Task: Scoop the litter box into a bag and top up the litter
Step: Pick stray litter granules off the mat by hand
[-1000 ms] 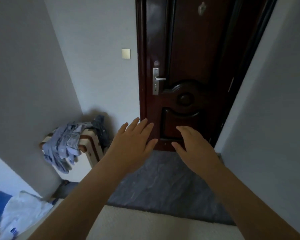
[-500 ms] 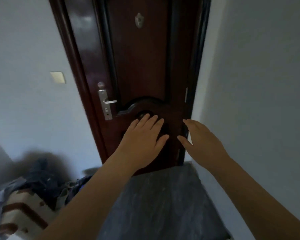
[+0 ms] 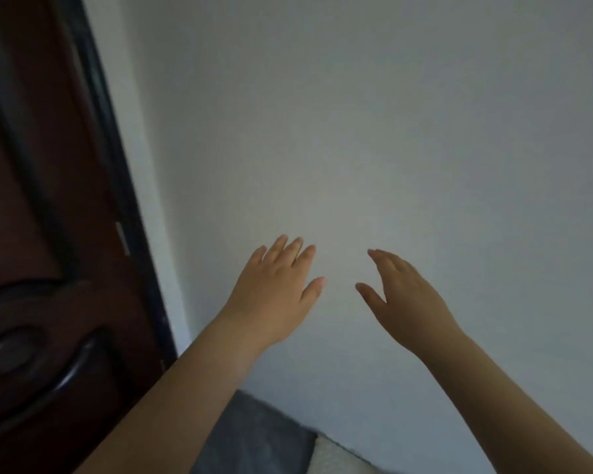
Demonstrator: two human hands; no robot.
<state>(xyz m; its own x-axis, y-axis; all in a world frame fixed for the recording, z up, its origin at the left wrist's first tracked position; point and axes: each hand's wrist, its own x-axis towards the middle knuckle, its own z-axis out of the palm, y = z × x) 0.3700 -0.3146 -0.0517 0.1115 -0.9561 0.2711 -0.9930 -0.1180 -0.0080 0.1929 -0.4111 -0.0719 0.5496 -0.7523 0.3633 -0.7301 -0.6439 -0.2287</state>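
Observation:
No litter box, scoop, bag or litter shows in the head view. My left hand (image 3: 277,289) is stretched out in front of me, palm down, fingers apart, holding nothing. My right hand (image 3: 403,291) is held out beside it, a short gap between the two thumbs, fingers loosely spread and empty. Both hands hover in front of a plain white wall (image 3: 374,138).
A dark brown wooden door (image 3: 42,268) with a black frame fills the left side. A grey stone threshold (image 3: 254,436) lies on the floor at the bottom, meeting a pale floor strip (image 3: 336,458) along the wall's base.
My view has swung to the right, from the door to the white wall. The door handle, the light switch and the pile of clothes at the left have left the view. Both hands stay open.

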